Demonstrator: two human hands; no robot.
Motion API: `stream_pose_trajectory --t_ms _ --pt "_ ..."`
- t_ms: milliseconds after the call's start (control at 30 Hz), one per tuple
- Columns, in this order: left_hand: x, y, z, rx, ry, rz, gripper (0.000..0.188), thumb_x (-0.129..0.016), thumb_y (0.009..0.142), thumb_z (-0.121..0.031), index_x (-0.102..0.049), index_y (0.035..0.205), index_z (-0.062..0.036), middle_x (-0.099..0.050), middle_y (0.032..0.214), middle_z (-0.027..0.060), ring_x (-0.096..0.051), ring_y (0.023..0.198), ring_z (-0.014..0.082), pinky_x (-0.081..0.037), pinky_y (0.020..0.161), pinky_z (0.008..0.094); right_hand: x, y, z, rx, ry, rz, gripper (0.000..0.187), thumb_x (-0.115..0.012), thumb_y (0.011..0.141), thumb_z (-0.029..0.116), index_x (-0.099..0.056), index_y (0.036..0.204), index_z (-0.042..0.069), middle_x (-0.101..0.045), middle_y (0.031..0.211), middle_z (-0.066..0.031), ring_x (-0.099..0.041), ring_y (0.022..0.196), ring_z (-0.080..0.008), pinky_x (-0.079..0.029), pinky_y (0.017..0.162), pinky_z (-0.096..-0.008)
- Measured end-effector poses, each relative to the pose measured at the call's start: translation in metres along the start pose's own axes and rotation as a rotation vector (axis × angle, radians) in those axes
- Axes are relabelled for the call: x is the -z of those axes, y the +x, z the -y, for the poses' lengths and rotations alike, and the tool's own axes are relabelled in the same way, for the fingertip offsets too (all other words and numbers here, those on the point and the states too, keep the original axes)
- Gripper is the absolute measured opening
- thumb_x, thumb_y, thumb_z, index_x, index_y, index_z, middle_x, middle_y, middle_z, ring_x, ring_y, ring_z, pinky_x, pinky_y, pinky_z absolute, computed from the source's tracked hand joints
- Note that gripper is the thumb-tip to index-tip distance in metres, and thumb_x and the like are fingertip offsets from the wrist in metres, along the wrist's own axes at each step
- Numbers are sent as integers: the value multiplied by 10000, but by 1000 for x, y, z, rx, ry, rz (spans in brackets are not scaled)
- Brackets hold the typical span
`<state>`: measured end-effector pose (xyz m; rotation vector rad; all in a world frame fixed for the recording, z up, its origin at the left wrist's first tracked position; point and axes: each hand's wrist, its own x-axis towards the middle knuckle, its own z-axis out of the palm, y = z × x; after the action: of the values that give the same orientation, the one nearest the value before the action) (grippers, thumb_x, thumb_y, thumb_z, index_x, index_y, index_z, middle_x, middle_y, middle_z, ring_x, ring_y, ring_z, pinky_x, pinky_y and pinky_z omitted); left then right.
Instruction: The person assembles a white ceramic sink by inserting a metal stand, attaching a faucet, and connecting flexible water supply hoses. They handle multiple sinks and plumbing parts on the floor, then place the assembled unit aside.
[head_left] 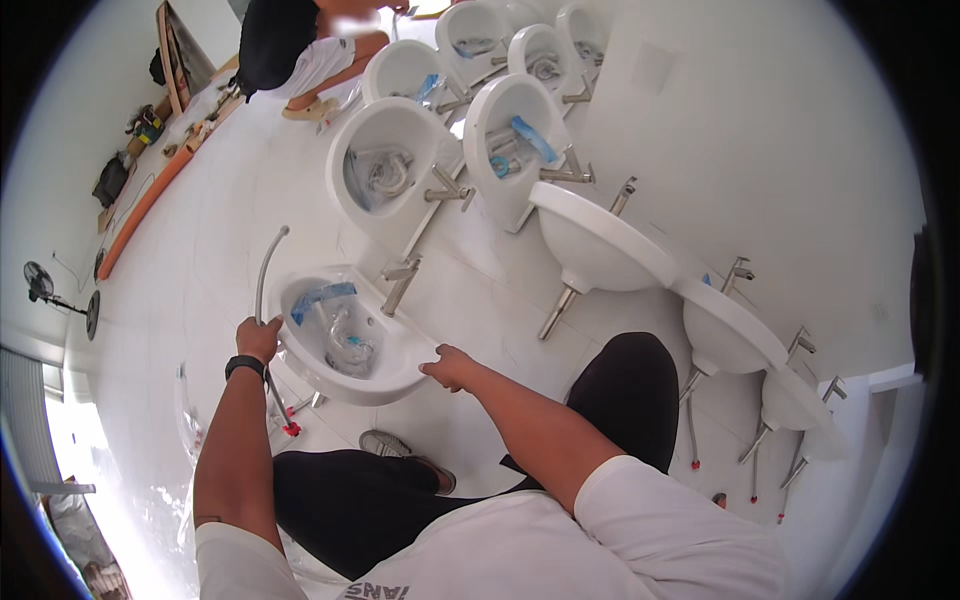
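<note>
A white washbasin (402,348) is between my two hands, in front of my knees. My left hand (258,341) is closed on its left rim, and my right hand (452,368) grips its right edge. A metal faucet (402,284) is fitted on the basin's far right side. Inside the bowl lie clear plastic wrapping with fittings (347,340) and a strip of blue tape (322,298). A grey flexible hose (264,272) with a red end runs past my left fingers; whether they also hold it, I cannot tell.
Several more washbasins with faucets (385,172) stand along the far side, and others (600,245) line the wall at right. Another person (318,65) crouches at the far left. An orange pipe (146,213) and a black fan (40,282) are at left. Clear plastic (188,410) lies nearby.
</note>
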<state>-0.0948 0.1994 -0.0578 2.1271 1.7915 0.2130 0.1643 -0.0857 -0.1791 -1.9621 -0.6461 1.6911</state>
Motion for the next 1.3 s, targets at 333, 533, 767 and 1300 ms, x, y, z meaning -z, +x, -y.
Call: stream_pose_trajectory --t_ms 333,533,767,1300 --pt "95 -143 -123 -666 -392 -213 469 -620 1044 -388 -547 793 2 -512 599 149 -458 553 223 -410 544 390 79 -172 11 415 126 -208 780 -700 944 422 -436 1502 -55 -698 1197 -203 -696 962 -245 -568 800 -360" --pt "108 -251 -218 -862 -706 53 388 -588 1066 -359 -579 859 -31 -474 660 -39 -408 629 64 -358 543 294 110 -310 70 947 488 -318 773 -614 1014 476 -348 1565 3 -671 1236 -151 -667 964 -189 -559 757 -317" --pt "40 -307 -263 -1058 -505 448 211 -646 998 -200 -638 1021 10 -636 719 170 -625 650 318 -486 644 415 146 -406 61 1067 627 -538 397 -599 1044 397 -609 1184 26 -701 972 -84 -646 721 -138 -522 626 -271" --pt "-39 -238 -261 -937 -126 836 610 -741 946 -281 -520 1425 24 -682 1249 251 -720 1067 327 -567 914 395 220 -168 -171 -143 904 -776 320 -530 1038 158 -542 1225 -101 -671 903 -220 -681 599 -274 -594 477 -335"
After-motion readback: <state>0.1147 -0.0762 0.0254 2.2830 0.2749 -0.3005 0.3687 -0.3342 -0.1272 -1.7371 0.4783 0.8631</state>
